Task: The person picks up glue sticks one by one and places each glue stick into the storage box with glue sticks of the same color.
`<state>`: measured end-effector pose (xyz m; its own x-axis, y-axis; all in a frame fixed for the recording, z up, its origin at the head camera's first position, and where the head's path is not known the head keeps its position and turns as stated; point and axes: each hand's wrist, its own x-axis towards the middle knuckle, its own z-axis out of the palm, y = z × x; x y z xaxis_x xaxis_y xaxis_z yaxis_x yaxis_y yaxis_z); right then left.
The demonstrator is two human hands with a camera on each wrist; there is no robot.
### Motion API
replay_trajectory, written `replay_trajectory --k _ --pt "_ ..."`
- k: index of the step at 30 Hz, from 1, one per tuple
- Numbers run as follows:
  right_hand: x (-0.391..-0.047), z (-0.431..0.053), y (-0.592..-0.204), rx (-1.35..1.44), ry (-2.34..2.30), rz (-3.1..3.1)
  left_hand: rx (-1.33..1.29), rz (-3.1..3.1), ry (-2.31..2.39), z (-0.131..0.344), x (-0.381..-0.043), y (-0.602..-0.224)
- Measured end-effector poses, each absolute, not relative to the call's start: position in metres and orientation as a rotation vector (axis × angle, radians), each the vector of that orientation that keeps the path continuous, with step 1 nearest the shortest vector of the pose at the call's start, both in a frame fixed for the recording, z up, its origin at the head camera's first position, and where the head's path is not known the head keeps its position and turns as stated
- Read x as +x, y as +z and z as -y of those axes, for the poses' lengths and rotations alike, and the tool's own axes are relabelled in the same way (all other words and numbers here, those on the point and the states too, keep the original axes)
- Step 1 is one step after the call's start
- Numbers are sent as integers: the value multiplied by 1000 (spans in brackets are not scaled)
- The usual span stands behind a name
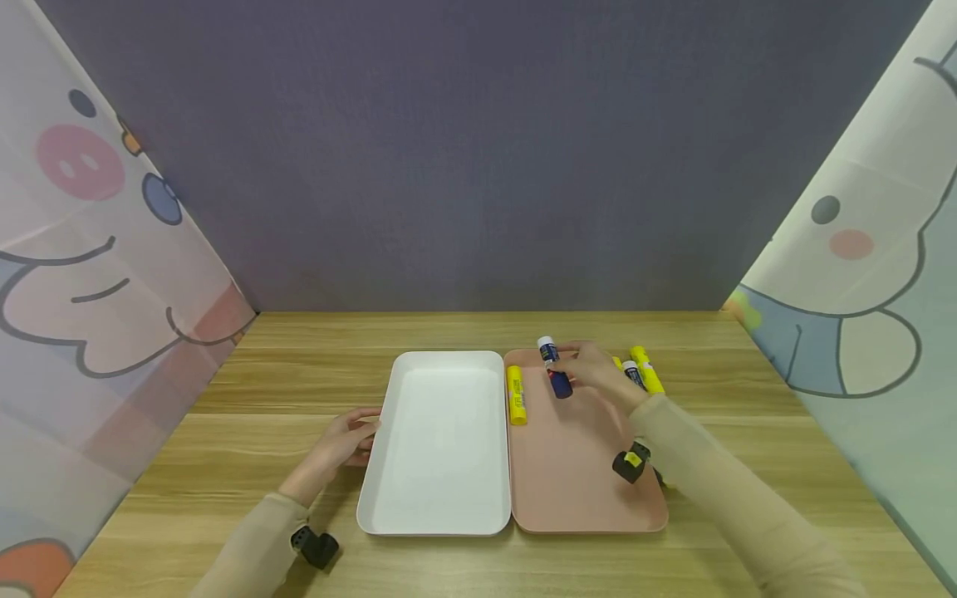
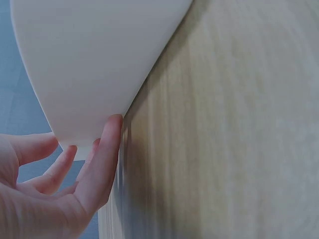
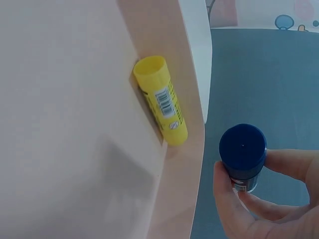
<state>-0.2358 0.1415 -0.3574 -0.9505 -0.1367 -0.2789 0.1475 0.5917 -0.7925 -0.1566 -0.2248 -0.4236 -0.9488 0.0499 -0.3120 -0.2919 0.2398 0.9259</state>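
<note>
My right hand (image 1: 591, 365) pinches a dark blue glue stick (image 1: 559, 384) with a white cap between thumb and fingers. It is held tilted over the far part of the pink tray (image 1: 568, 498); its blue end faces the right wrist camera. Inside that tray a yellow glue stick (image 3: 162, 102) lies along the left wall. On the left, my left hand (image 1: 347, 438) touches the outer side of the white tray (image 1: 434, 525). In the left wrist view, the fingertips (image 2: 114, 122) rest against the tray's wall, and the thumb is at its rim.
Both trays stand side by side on the wooden table (image 1: 299, 374). Right of the pink tray lie more glue sticks, among them a yellow one (image 1: 647, 370) and a blue one (image 1: 632, 373), partly hidden by the right arm. A dark panel (image 1: 478, 166) stands behind the table.
</note>
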Motion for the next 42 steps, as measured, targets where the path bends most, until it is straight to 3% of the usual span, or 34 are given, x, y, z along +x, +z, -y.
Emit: replay_trajectory --k 11,20,28,42 --pt "-233 -127 -353 -15 -1310 -2449 -241 -2238 1771 222 -156 -419" --pt "-243 -106 -351 -41 -1373 -2321 -75 -2193 1839 229 -155 -424" --pt "-247 -86 -348 0 -1397 -2267 -231 -2257 1763 223 -157 -420" --pt "-252 -56 -358 68 -1403 -2242 -215 -2246 1767 224 -155 -422"
